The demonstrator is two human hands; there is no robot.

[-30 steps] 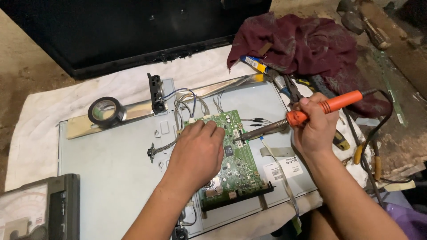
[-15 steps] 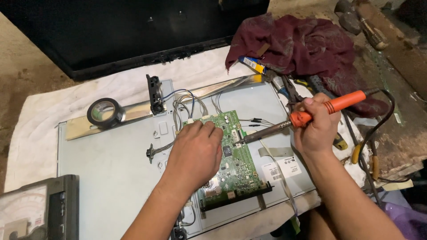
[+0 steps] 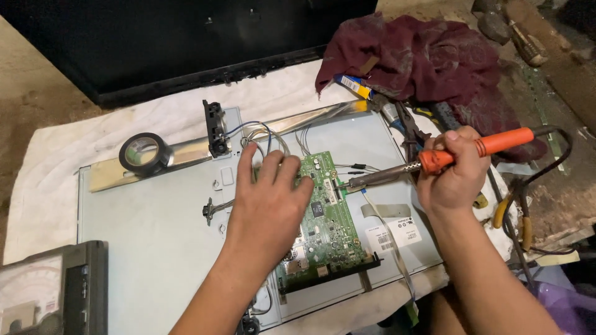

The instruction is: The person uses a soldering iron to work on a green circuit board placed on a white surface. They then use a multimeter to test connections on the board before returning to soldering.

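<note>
While my left hand (image 3: 270, 198) presses flat, fingers spread, on the green circuit board (image 3: 329, 217), my right hand (image 3: 450, 177) grips the orange-handled soldering iron (image 3: 434, 161), tip at the board's edge beside my fingertips; joint looks unfinished.

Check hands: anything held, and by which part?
Right hand grips the soldering iron by its orange handle. Left hand holds nothing, resting on the green circuit board.

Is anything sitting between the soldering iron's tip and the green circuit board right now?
Nothing visible does. The right hand holds the soldering iron, its tip already at the upper right edge of the circuit board. The left hand rests on the board's left side, clear of the tip. Thin wires lie just above, not across it.
</note>
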